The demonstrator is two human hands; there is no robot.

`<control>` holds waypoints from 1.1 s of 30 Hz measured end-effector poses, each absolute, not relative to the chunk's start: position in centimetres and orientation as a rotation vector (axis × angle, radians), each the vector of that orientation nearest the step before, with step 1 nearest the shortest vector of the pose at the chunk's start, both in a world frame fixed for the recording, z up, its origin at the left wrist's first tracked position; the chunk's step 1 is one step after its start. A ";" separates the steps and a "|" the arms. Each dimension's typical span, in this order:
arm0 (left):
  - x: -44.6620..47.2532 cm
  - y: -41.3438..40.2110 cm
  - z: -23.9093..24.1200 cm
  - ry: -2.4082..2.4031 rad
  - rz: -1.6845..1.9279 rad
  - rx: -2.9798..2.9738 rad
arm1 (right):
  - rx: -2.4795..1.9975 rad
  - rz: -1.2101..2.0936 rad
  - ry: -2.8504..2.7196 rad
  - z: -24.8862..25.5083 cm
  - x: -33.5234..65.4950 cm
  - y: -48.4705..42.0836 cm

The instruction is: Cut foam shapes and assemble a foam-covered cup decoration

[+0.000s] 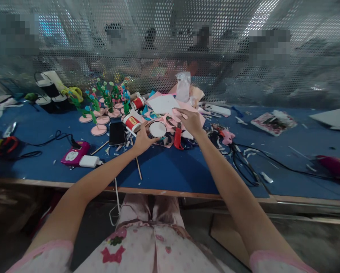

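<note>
My left hand (143, 141) grips a round white disc with a dark rim (157, 129), thumb and fingers at its left edge. Fingertips of my right hand (189, 120) come together at the pile of pink sheets (196, 110) and a white sheet (162, 103); what they pinch, if anything, is too small to tell. Under that hand lies a red-handled cutter (178, 137). A white tub with a red and yellow label (132, 123) lies on its side by my left hand.
Several green flower figures on pink round bases (98, 130) stand at the left. A black phone (117, 134), a magenta power box (75, 153), scissors (9, 132) and a wooden stick (138, 167) lie on the blue table (170, 170). A perforated metal panel (170, 49) closes off the back.
</note>
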State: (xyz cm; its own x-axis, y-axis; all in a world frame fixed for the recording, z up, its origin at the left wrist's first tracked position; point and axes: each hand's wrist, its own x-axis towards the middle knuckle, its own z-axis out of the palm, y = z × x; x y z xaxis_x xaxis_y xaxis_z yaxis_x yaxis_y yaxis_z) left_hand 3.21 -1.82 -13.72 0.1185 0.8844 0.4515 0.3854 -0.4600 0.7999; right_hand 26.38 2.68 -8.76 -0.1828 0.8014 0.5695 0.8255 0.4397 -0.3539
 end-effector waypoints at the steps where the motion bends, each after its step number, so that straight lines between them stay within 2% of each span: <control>1: 3.2 -1.8 -13.7 1.230 1.321 1.910 | -1.383 -0.070 -1.975 -8.8 26.5 2.8; 5: 3.1 -2.0 -13.4 1.240 1.324 1.903 | -1.394 -0.145 -1.833 -8.7 27.1 3.3; 13: 3.0 -1.7 -13.7 1.208 1.313 1.910 | -1.294 0.146 -1.365 -9.0 29.4 3.6; 19: 3.0 -1.6 -13.8 1.229 1.308 1.887 | -1.312 0.726 -1.208 -9.1 29.3 4.1; 22: 2.9 -1.4 -13.9 1.184 1.337 1.912 | -1.318 0.888 -1.172 -9.4 28.9 4.2; 28: 2.6 -0.8 -14.4 1.065 1.393 2.036 | -1.278 0.685 -1.197 -10.3 28.8 4.6; 33: 2.6 -0.9 -14.3 1.077 1.449 2.078 | -1.177 0.687 -1.161 -9.7 28.8 5.0</control>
State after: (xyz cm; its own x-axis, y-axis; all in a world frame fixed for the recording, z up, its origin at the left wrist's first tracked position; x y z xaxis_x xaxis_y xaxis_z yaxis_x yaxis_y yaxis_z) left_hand 2.64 -0.91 -14.31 0.1717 0.7682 0.6168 0.3693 -0.6306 0.6826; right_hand 28.79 4.99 -9.67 0.3091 0.8935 0.3258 0.1448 0.2944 -0.9447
